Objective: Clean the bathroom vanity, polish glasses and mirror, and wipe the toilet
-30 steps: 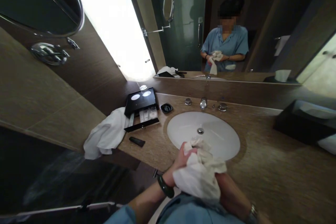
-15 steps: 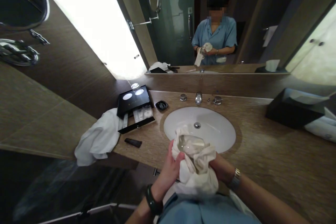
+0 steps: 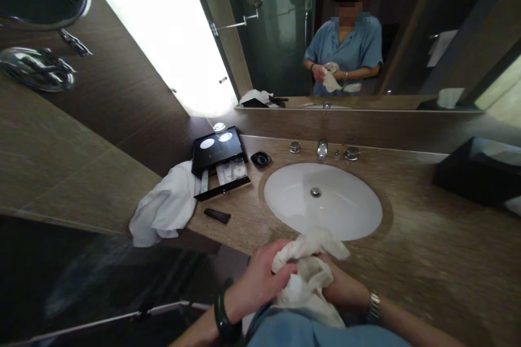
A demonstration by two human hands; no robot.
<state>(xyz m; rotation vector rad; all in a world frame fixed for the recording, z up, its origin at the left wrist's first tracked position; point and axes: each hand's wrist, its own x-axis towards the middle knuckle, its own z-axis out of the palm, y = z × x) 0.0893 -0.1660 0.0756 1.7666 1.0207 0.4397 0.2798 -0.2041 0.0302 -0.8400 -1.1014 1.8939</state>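
Note:
In front of my body, close to the sink's near rim, I hold a bunched off-white cloth (image 3: 305,287) between both hands. My left hand (image 3: 264,276) presses its left side, fingers curled over the top and thumb across the folds. On the other side, my right hand (image 3: 340,282) grips the cloth, with most of its fingers hidden underneath. A loose fold of the cloth sticks out toward the white oval sink (image 3: 325,206). Whatever the cloth wraps is covered; no glass shows now.
At the left of the counter (image 3: 407,260) stand a black box (image 3: 217,149) with its drawer pulled out, a black dish (image 3: 260,159) and a small black tube-like item (image 3: 217,216). A white towel (image 3: 166,206) hangs over the edge. A black tissue box (image 3: 480,173) stands right.
The clear glass that showed inside the cloth is now out of sight. Both hands and the cloth have come nearer my body, and my left hand has turned over the cloth.

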